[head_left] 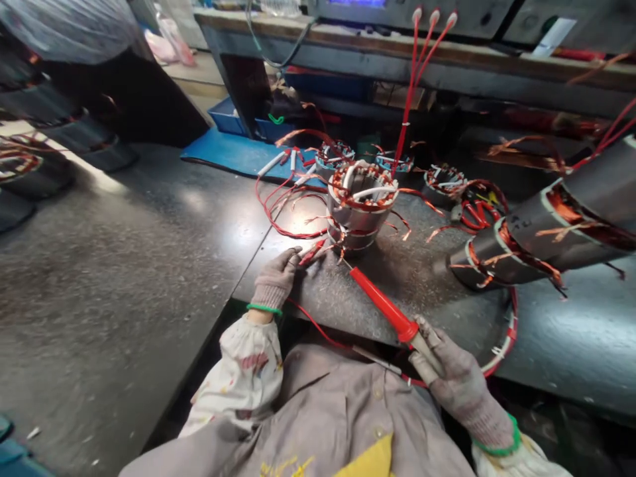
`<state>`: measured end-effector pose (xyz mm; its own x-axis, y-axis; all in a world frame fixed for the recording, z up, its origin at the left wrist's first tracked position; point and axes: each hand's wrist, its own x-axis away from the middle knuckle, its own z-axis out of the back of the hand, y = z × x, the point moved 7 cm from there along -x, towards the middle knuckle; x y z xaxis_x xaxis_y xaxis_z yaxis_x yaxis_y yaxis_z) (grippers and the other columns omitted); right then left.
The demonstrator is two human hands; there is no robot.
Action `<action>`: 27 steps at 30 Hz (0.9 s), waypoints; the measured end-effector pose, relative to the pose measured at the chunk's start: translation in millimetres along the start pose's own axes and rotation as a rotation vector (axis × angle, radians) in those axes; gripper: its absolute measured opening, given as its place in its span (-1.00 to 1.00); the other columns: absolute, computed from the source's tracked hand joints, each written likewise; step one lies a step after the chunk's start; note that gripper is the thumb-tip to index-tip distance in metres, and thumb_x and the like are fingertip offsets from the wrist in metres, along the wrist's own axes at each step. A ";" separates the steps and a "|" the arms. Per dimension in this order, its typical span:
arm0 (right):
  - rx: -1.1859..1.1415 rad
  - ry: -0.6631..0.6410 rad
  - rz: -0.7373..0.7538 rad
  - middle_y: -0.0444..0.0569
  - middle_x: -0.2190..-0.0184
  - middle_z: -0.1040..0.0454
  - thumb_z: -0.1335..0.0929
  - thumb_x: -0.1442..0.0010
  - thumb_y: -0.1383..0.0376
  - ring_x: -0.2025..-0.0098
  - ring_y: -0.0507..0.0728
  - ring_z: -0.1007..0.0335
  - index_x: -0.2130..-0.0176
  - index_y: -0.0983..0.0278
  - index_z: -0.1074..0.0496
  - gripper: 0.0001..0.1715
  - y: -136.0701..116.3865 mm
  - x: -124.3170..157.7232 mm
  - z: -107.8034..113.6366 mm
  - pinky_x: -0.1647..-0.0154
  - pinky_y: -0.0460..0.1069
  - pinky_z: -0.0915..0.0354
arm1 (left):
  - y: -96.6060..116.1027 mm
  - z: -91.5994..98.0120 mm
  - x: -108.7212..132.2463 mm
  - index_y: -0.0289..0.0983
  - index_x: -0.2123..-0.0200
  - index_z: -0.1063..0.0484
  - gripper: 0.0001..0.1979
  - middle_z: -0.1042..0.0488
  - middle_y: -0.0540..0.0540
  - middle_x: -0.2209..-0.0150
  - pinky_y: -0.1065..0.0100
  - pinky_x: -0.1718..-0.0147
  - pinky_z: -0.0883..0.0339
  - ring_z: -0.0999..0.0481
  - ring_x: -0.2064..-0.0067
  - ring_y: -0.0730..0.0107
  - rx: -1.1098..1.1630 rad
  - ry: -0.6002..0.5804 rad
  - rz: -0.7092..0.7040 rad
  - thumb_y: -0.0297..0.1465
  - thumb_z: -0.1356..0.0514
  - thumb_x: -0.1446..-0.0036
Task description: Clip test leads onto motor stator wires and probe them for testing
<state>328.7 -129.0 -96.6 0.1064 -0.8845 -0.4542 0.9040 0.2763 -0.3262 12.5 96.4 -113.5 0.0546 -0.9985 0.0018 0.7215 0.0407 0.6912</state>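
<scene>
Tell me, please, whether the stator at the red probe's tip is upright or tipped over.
Upright: the stator stands on end on the bench, its bore and windings facing up.

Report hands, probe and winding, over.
Left hand pinching red clip. Right hand gripping red probe, tip near motor winding base. Loose red wires beside it.

Probe handle point(422, 346) mostly inside right hand point(454, 383).
</scene>
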 end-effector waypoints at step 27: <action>0.261 0.210 -0.362 0.12 -0.08 -0.58 -0.38 -0.28 0.33 0.01 0.25 -0.62 -0.38 0.28 -0.21 -0.27 68.2 134.0 96.6 -0.04 0.06 -0.54 | 201.5 -189.1 73.4 -0.31 -0.11 -0.53 -0.60 -0.63 -0.20 -0.01 0.28 -0.07 -0.43 -0.61 -0.07 0.15 -0.008 -0.370 -0.413 -0.35 -0.06 -0.32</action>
<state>444.6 -265.0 -99.6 -0.2957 -0.8038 -0.5162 0.9438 -0.1621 -0.2881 292.5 38.2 -110.7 -0.4792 -0.8776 -0.0136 0.6369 -0.3582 0.6827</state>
